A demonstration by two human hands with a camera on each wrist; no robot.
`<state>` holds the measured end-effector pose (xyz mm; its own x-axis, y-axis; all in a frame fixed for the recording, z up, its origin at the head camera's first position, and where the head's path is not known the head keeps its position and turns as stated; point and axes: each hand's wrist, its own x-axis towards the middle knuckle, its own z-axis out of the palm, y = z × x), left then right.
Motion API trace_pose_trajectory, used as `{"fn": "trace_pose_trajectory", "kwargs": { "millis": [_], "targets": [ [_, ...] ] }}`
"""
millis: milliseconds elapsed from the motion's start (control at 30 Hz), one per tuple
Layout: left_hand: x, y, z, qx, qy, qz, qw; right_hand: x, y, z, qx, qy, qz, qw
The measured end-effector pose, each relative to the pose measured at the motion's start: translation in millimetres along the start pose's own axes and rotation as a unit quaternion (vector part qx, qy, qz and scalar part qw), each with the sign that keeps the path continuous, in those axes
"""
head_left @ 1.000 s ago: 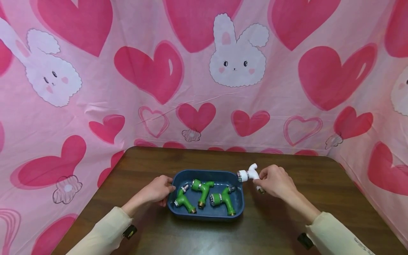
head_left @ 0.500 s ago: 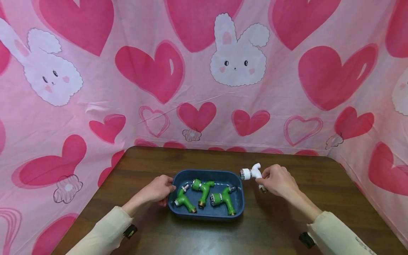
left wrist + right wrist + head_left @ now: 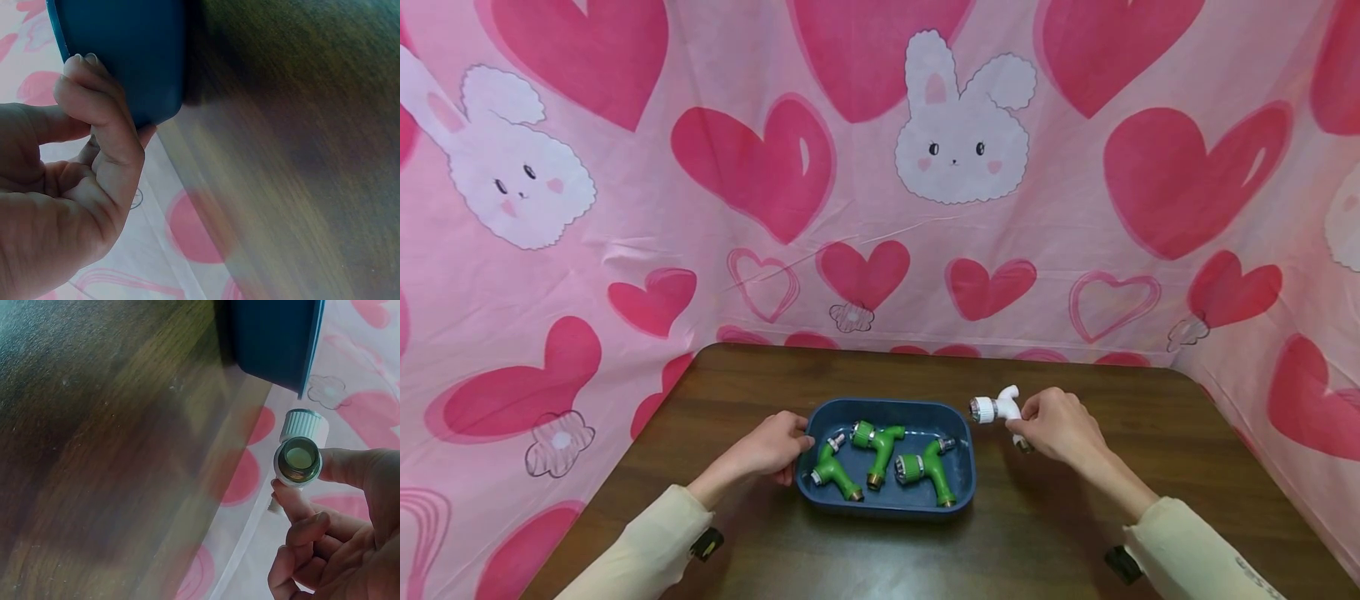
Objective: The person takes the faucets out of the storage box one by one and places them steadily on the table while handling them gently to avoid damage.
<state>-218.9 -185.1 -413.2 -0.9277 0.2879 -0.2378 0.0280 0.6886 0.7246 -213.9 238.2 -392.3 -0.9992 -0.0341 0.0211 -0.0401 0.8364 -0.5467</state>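
Observation:
My right hand pinches a white plastic tap by its threaded end, with thumb and fingertips. The tap is off to the right of a dark blue tub, its ribbed knob towards the tub and apart from it. In the right wrist view the tap's brass-coloured threaded opening faces the camera. My left hand holds the tub's left end, thumb at the rim and fingers curled against the outer wall. Inside the tub lie three green taps: one left, one mid, one right.
The tub stands on a brown wooden table with rounded far corners. A pink cloth with hearts and rabbits hangs behind the table and along both sides. Dark straps show under both sleeves.
My right hand has moved the white tap slightly right, from beside the tub's rim to a small gap away. The left hand, the tub and the green taps stay put.

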Motion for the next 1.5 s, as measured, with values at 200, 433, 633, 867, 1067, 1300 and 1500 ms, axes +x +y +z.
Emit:
{"fn": "trace_pose_trajectory", "kwargs": {
  "millis": [200,433,633,867,1067,1300,1500],
  "targets": [
    [-1.4,1.8,-0.4,-0.005,-0.004,0.001,1.0,1,5,2,-0.003,0.001,0.012,1.0],
    [-0.8,2.9,-0.6,0.002,-0.004,0.002,1.0,4,11,5,-0.011,0.005,0.017,1.0],
    [-1.7,1.3,0.4,-0.004,0.001,0.004,1.0,6,14,8,-0.018,0.005,0.023,1.0],
    [-0.4,0.9,1.4,-0.007,0.006,0.005,0.9999,9,18,9,-0.031,0.006,0.032,0.999],
    [-0.4,0.7,1.7,-0.008,0.008,0.001,0.9999,11,22,12,-0.033,0.001,0.034,0.999],
    [-0.3,0.9,0.4,-0.008,0.002,0.01,0.9999,14,24,16,-0.034,-0.002,0.032,0.999],
    [0.4,0.1,-0.3,0.002,-0.002,0.017,0.9999,15,22,16,-0.034,-0.008,0.034,0.999]
  ]
}}
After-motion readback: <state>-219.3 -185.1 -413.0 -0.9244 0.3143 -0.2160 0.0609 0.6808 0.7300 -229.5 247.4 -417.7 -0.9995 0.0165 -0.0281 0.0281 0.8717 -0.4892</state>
